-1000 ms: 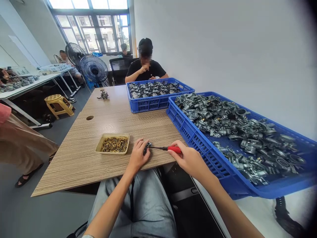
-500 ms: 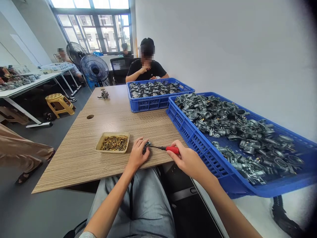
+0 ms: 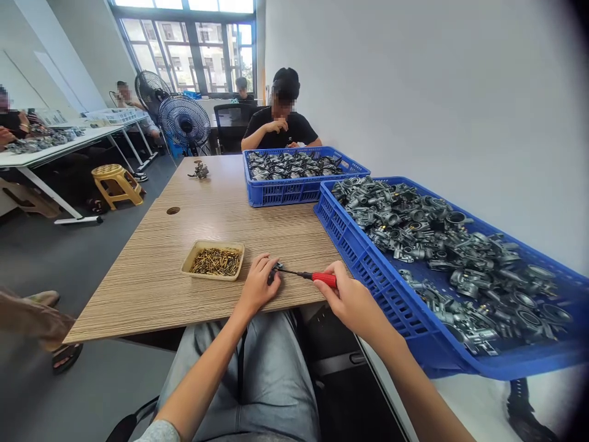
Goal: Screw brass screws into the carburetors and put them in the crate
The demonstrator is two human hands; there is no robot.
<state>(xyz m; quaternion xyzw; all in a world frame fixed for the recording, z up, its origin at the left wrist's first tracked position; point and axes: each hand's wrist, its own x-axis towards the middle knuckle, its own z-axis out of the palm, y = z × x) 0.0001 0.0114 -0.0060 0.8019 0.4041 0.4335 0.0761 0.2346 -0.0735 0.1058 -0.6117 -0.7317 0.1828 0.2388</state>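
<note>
My left hand (image 3: 256, 287) rests at the near edge of the wooden table (image 3: 151, 270), fingers closed round a small dark metal part (image 3: 275, 269). My right hand (image 3: 350, 299) grips a red-handled screwdriver (image 3: 317, 277), whose thin shaft points left with its tip on that part. Just left of my left hand sits a shallow beige tray (image 3: 189, 263) of small brass screws. Most of the metal part is hidden by my fingers.
A large blue crate (image 3: 368, 261) of grey metal castings lies at my right; a second blue crate (image 3: 285, 191) sits farther back. A person sits at the table's far end. One loose casting (image 3: 200, 170), two fans (image 3: 184, 120) and a yellow stool (image 3: 116, 181) lie beyond.
Both hands hold their grip in place. The view has turned slightly. A passer-by in beige at the left has moved almost out of view.
</note>
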